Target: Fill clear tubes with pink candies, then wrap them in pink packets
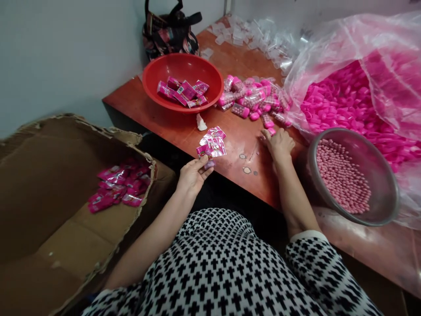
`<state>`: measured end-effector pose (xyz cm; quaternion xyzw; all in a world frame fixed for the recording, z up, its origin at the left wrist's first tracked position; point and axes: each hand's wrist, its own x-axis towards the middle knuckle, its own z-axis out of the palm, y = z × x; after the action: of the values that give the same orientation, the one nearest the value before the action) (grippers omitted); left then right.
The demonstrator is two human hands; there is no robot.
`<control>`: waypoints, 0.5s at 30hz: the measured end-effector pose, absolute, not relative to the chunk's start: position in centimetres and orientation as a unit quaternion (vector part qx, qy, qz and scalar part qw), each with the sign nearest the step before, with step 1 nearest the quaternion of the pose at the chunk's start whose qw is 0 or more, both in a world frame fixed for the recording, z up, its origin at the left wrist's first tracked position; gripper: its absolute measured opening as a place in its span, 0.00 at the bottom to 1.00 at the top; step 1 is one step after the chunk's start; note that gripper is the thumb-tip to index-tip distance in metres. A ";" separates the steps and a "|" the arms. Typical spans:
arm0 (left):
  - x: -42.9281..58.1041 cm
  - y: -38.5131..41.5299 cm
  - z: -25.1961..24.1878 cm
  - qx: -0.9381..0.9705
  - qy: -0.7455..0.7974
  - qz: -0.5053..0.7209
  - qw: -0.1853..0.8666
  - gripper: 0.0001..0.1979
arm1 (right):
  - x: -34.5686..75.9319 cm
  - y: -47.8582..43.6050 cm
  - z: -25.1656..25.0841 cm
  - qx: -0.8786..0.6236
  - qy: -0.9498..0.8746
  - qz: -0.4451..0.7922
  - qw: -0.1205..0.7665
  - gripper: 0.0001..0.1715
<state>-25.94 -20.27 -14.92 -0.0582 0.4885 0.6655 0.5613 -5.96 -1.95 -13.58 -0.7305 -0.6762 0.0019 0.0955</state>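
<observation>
My left hand [192, 175] is closed at the table's front edge, pinching a pink printed wrapper [204, 151] between thumb and fingers. A purplish piece shows below the thumb, too small to make out. Beyond it lie several loose shiny pink wrappers [215, 142], partly overlapping. My right hand [280, 144] rests low over the table, fingers apart, beside the near end of a pile of clear little bottles with pink caps [253, 94]. Pink beads show inside these bottles. One pink cap [271, 131] is right at my fingertips; whether they touch it I cannot tell.
A red bowl [154, 94] holds several filled pink packets. At left, a cardboard box [72, 239] contains more packets. A grey bowl of pink beads [383, 188] and a plastic bag of pink caps [345, 96] stand right. Clear empty bottles [259, 37] and a bag [171, 37] lie behind.
</observation>
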 end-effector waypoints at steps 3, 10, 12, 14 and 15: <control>-25.9 -20.3 -15.1 -0.079 0.475 0.679 0.554 0.08 | -6.8 -0.8 -13.4 -0.720 -0.686 -0.012 0.108 0.43; -25.6 -19.7 -15.6 -0.174 0.409 0.712 0.544 0.05 | -5.7 -2.2 -12.2 -0.632 -0.771 0.073 0.012 0.15; -25.5 -19.5 -15.7 -0.183 0.388 0.715 0.553 0.05 | -6.0 -5.2 -12.3 -0.587 -0.783 0.172 0.112 0.15; -25.4 -19.5 -15.7 -0.184 0.380 0.713 0.560 0.06 | -7.1 -9.3 -12.7 -0.520 -0.724 0.390 0.230 0.18; -25.3 -19.4 -15.7 -0.185 0.378 0.713 0.560 0.06 | -7.9 -11.5 -12.9 -0.485 -0.673 0.496 0.257 0.19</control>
<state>-25.27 -19.45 -15.65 -0.1847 0.3785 0.7133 0.5603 -7.86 -11.49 -12.90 -0.4845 -0.6731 0.4963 0.2566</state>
